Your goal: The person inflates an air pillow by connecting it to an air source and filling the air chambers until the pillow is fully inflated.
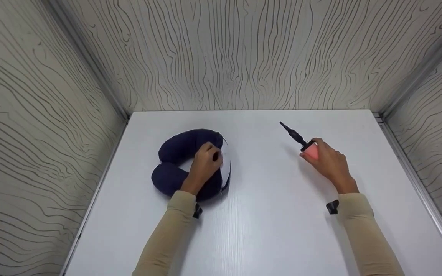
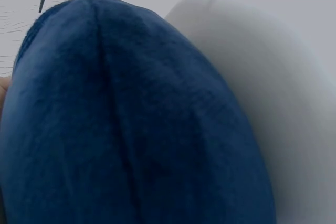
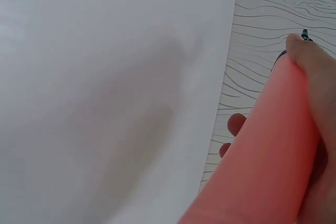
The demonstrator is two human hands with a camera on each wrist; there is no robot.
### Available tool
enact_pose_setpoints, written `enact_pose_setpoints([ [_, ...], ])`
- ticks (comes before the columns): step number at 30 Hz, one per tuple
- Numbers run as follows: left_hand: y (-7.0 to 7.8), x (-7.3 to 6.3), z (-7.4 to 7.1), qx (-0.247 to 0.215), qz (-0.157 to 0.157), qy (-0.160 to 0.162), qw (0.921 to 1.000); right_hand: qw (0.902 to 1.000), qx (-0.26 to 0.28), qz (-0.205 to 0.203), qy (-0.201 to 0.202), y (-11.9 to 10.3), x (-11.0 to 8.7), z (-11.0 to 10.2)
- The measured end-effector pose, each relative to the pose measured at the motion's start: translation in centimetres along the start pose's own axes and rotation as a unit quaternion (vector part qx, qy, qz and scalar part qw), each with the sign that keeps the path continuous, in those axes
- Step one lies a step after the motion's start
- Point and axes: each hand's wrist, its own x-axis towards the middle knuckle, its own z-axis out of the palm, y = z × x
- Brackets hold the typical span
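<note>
A navy U-shaped neck pillow [image 1: 178, 145] lies on the white table, its two ends toward the left. Along its right side the cover gapes, and a white inner part [image 1: 225, 165] shows there. My left hand [image 1: 206, 163] is over the pillow's right side, pinching it at the edge of this opening; what lies between the fingertips is hidden. In the left wrist view the blue cover [image 2: 142, 114] fills most of the picture. Off to the right, my right hand [image 1: 330, 163] grips a pink hand pump [image 3: 262, 145] around its body. Its black nozzle [image 1: 294, 134] points up and leftward.
The white table [image 1: 259, 230] is bounded by wood-grain panels [image 1: 244, 57] at the back and both sides. Metal framing [image 1: 90, 69] runs along the corners. A black wrist device [image 1: 332, 207] sits at the right cuff.
</note>
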Motion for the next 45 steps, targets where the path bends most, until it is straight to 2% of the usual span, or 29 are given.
enact_pose_setpoints([
  [13, 0.6, 0.3, 0.2, -0.014, -0.019, -0.01, 0.9997, 0.9946, 0.022, 0.091, -0.046, 2.6, -0.1, -0.6],
  [20, 0.6, 0.2, 0.2, -0.018, -0.016, -0.011, 0.9997, 0.9865, 0.035, 0.131, -0.091, 3.5, -0.2, -0.7],
  [27, 0.6, 0.2, 0.3, -0.021, -0.012, -0.005, 0.9997, 0.9879, 0.062, 0.132, -0.053, 4.1, -0.5, -0.7],
  [34, 0.6, 0.1, 0.4, -0.019, -0.012, -0.004, 0.9997, 0.9775, 0.094, 0.177, -0.065, 5.2, -0.5, -0.9],
  [45, 0.6, 0.2, 0.4, -0.023, -0.02, -0.009, 0.9995, 0.9574, 0.105, 0.252, -0.096, 6.9, -0.8, -0.7],
])
